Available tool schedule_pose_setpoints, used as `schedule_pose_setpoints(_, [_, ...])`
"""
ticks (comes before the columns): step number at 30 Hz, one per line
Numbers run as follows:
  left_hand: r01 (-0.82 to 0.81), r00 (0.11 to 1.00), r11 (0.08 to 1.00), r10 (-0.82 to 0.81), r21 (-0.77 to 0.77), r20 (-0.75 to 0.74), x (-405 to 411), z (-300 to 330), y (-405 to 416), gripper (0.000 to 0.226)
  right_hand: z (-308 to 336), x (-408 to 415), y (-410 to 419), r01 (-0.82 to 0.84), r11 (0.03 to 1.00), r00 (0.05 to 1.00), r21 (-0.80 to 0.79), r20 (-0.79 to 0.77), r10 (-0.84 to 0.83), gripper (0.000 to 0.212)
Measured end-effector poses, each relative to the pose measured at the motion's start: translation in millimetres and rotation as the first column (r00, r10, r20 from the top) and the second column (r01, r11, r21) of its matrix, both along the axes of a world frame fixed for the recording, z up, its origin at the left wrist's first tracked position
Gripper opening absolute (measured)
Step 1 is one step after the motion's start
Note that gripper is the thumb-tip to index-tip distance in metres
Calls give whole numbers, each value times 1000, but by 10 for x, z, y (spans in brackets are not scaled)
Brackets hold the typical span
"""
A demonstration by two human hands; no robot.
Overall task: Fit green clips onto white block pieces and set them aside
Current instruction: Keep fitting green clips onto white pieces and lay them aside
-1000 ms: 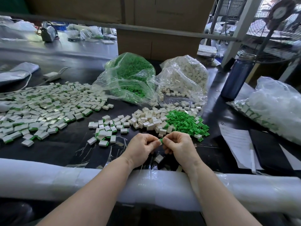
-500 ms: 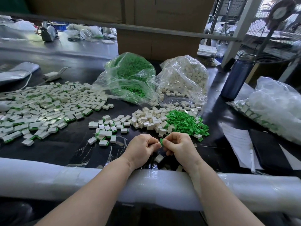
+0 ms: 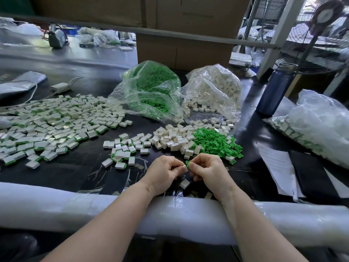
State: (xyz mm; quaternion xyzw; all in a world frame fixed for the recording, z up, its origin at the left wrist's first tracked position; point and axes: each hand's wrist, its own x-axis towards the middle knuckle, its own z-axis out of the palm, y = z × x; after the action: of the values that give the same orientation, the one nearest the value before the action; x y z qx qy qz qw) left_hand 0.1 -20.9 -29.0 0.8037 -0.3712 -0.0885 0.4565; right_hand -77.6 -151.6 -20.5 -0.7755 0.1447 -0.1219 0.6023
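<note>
Tabletop of black matte material (image 3: 75,173) fills most of what we see, its near edge padded by a long white foam roll wrapped in clear film (image 3: 56,207), across which both bare forearms lie. On the left we find the widest spread, a broad scatter of finished white blocks with green clips fitted (image 3: 49,127). At the right edge sits a large clear plastic bag of finished pieces (image 3: 319,125), and behind the work area lie a clear bag of loose green clips (image 3: 151,89) and, beside it, a clear bag of plain white blocks (image 3: 213,91). A dark blue metal bottle (image 3: 273,89) stands upright right of those bags. Near the right forearm we see white printed paper sheets (image 3: 277,167) with a black flat notebook (image 3: 313,173) touching them.

In front of the hands lie a loose pile of white block pieces (image 3: 171,138), a loose heap of small green plastic clips (image 3: 217,143) just beside it, and a small group of finished pieces (image 3: 122,152) to their left.

Our left hand (image 3: 162,173) and right hand (image 3: 209,172) meet above the table, fingers curled; between their fingertips we pinch a small white block piece with a green clip (image 3: 187,165). Whether the clip is fully seated we cannot tell. A single white block (image 3: 185,184) lies on the table just below the hands.
</note>
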Motion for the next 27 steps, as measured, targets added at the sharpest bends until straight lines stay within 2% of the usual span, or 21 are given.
schedule_pose_setpoints(2, [11, 999, 1000, -11, -3, -33, 1, 1, 6, 12, -2, 1, -2, -7, 1000, 1000, 2, -4, 7, 19])
schedule_pose_setpoints(8, [-18, 998, 999, 16, 28, 58, -2, -17, -6, 13, -26, 16, -2, 16, 1000, 1000, -18, -11, -16, 19])
schedule_pose_setpoints(14, [-55, 994, 998, 53, -20, -91, 4, -12, -13, 12, -44, 37, 8, 49, 998, 999, 26, 13, -49, 17])
schedule_pose_setpoints(23, [-6, 999, 999, 4, 48, 38, -8, -15, -18, 14, 17, 3, 34, -40, 999, 998, -37, -44, 38, 21])
schedule_pose_setpoints(27, [-37, 999, 999, 36, -21, -30, -30, 2, -16, 14, -4, 11, 49, 41, 999, 998, 24, 45, -42, 10])
